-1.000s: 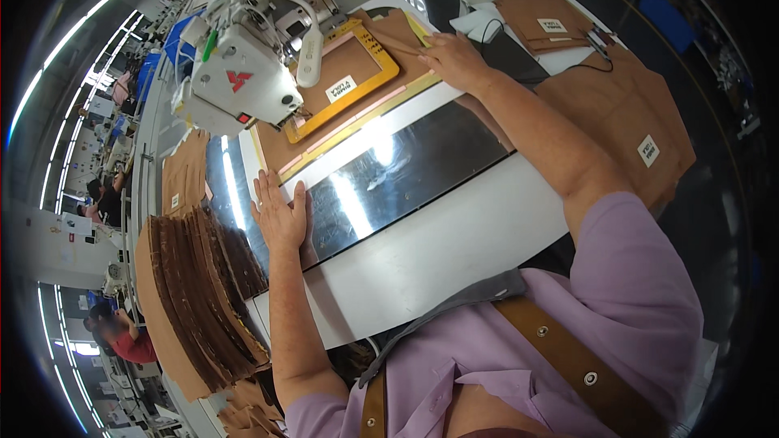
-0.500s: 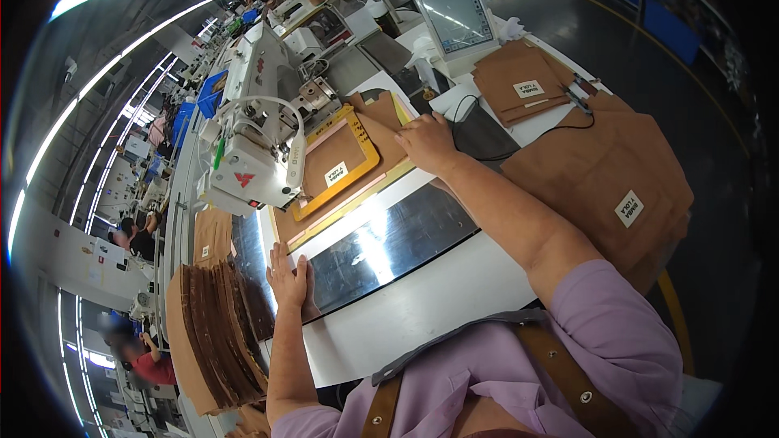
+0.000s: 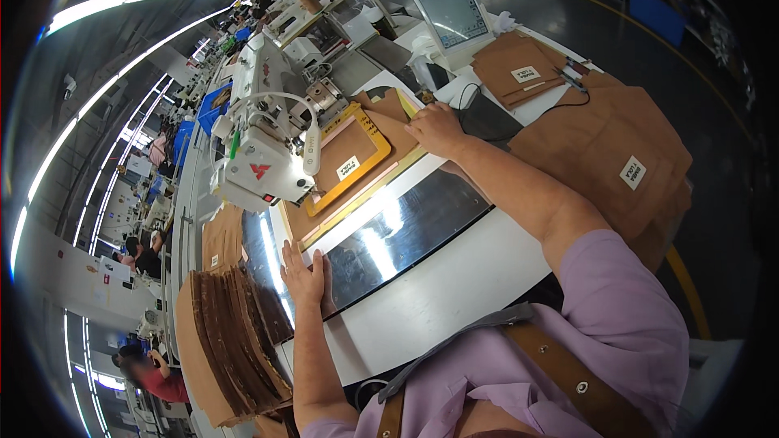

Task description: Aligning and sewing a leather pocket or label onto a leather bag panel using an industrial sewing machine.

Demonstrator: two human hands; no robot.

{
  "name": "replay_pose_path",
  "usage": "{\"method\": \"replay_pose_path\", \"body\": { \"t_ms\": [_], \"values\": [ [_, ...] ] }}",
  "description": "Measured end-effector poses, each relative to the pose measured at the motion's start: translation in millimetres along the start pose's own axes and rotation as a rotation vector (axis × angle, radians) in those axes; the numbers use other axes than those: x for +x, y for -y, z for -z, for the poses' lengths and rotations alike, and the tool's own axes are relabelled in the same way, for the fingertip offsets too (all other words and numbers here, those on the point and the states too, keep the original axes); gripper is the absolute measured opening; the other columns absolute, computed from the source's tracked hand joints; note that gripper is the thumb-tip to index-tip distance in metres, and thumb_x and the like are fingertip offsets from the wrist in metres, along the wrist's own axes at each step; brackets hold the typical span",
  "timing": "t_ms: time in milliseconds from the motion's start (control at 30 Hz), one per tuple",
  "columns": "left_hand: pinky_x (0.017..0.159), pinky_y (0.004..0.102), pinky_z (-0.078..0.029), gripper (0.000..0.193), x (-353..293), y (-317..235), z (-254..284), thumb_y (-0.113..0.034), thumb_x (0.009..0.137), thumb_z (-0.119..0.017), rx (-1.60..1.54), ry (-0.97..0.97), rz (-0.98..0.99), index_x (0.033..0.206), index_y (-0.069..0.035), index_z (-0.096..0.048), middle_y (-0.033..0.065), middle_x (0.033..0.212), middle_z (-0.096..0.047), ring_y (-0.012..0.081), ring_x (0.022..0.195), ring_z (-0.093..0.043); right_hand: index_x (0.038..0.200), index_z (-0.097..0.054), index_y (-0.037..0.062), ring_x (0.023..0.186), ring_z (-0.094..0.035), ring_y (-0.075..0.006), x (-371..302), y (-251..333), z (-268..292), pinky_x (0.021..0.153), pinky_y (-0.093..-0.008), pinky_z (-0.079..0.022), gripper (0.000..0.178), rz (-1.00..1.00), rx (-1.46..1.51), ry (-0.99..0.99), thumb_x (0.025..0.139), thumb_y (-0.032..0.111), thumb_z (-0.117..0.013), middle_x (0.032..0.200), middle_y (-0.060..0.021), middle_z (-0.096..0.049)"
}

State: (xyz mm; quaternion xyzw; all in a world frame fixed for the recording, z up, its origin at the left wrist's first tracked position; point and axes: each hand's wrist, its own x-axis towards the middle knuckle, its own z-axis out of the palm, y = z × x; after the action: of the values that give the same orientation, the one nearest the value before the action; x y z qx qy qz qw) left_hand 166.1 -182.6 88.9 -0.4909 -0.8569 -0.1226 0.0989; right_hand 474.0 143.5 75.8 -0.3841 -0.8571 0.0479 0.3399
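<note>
A brown panel with a white label (image 3: 347, 167) lies under a yellow clamp frame (image 3: 380, 154) beside the white sewing machine head (image 3: 264, 170). My left hand (image 3: 305, 277) rests on the shiny metal plate (image 3: 422, 215), at the near left corner of the board under the panel. Its fingers are stretched out, and it holds nothing. At the board's right end, my right hand (image 3: 438, 130) lies with spread, slightly bent fingers on the yellow-edged border. The panel's far part is hidden behind the machine.
Thick brown panels (image 3: 219, 332) are stacked at the left. Labelled brown pieces (image 3: 519, 73) lie at the back right, with larger brown pieces (image 3: 600, 146) nearer me. A tablet-like screen (image 3: 450, 12) stands behind; a black cable (image 3: 568, 103) trails nearby. Other people sit far left.
The whole view has shifted a little. Both my hands keep their places at the two ends of the board, and the clamp frame still sits over the panel.
</note>
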Motion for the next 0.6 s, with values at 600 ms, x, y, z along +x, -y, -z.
{"method": "replay_pose_path", "body": {
  "t_ms": [600],
  "values": [
    [0.117,0.0502,-0.027,0.069,5,-178,-38,-0.041,0.088,-0.072,-0.383,0.032,-0.706,0.145,-0.008,-0.055,0.0166,0.134,-0.064,0.0348,0.128,-0.057,0.085,-0.065,-0.0021,0.075,-0.062,-0.0393,-143,17,191,0.069,-0.0442,-0.050,0.035,0.236,0.468,0.076,0.103,0.027,-0.059,0.078,-0.0187,-0.064]
  ]
}}
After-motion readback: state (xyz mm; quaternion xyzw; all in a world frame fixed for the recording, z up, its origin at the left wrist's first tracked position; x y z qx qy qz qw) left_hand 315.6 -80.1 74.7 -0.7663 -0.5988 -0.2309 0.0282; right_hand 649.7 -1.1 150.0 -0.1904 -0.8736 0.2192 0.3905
